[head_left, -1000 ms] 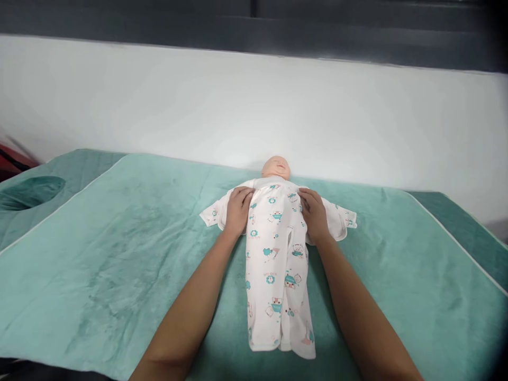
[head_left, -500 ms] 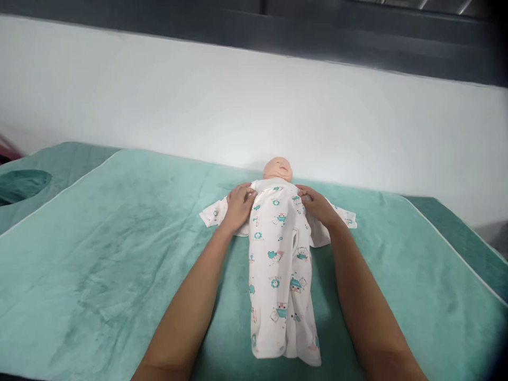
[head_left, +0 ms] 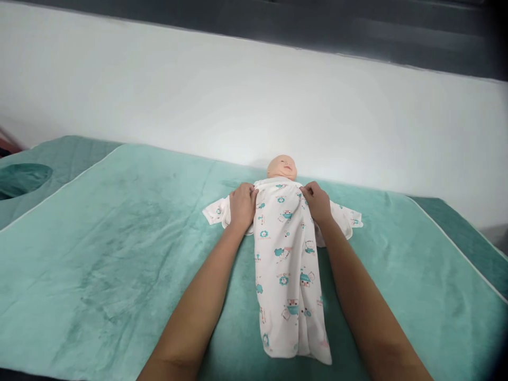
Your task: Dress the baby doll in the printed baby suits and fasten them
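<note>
A baby doll (head_left: 282, 167) lies on its back at the far edge of the padded surface, its head toward the wall. White printed baby pants (head_left: 283, 264) cover its front from the chest down, the legs stretched toward me. Beneath them shows a white baby top (head_left: 342, 216) with both sleeves spread sideways. My left hand (head_left: 243, 203) is closed on the upper left edge of the pants, fingers pinching the cloth. My right hand (head_left: 317, 200) pinches the upper right edge the same way. The doll's body and limbs are hidden under the clothes.
A green plush cover (head_left: 119, 238) with white piping spreads under everything. A darker green pad with an oval opening (head_left: 24, 181) lies at the left. The white wall (head_left: 238, 95) rises right behind the doll's head, with a dark band above it.
Both hands have tightened from looser fingers to a pinch on the waist of the pants. The pants look pulled straighter, their leg gap less visible. The view has shifted slightly.
</note>
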Motion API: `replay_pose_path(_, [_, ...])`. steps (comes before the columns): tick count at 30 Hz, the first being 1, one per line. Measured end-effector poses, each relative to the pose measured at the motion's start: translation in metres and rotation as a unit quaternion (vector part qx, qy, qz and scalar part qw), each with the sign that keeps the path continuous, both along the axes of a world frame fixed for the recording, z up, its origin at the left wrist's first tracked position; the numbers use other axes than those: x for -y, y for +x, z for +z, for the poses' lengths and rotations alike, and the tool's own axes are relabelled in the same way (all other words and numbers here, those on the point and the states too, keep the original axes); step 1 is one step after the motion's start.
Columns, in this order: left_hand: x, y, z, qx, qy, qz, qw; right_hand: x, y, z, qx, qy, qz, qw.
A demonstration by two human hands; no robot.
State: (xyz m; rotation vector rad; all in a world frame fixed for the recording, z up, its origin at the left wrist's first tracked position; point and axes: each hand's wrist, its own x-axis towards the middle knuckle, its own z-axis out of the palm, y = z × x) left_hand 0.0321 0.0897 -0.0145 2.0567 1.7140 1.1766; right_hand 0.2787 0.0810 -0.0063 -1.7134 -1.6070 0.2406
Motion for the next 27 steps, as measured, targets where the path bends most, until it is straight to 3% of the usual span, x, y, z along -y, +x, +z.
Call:
replay_pose_path(5, [0.005, 0.0, -0.008, -0.021, 0.074, -0.036, 0.996, 0.016, -0.003, -0.02, 0.012, 0.127, -0.011, 0.992])
replay_pose_path(8, [0.016, -0.002, -0.012, -0.034, 0.099, -0.045, 0.993, 0.036, -0.003, -0.023, 0.058, 0.153, -0.019, 0.986])
replay_pose_path(13, [0.042, -0.006, -0.016, -0.038, 0.087, -0.059, 0.994, 0.087, -0.011, -0.018, 0.12, 0.096, -0.008, 0.988])
replay_pose_path(17, [0.056, -0.01, -0.017, 0.011, 0.04, -0.115, 0.993, 0.119, -0.015, -0.019, 0.132, 0.054, 0.09, 0.986])
replay_pose_path(22, [0.063, -0.012, -0.016, 0.045, 0.008, -0.152, 0.987, 0.128, -0.012, -0.023, 0.134, 0.057, 0.178, 0.973])
replay_pose_path(24, [0.066, -0.012, -0.017, 0.006, -0.005, -0.131, 0.991, 0.128, -0.012, -0.023, 0.145, 0.046, 0.199, 0.968])
replay_pose_path(27, [0.077, -0.016, -0.02, -0.06, -0.023, -0.102, 0.993, 0.131, -0.015, -0.021, 0.194, 0.013, 0.179, 0.964])
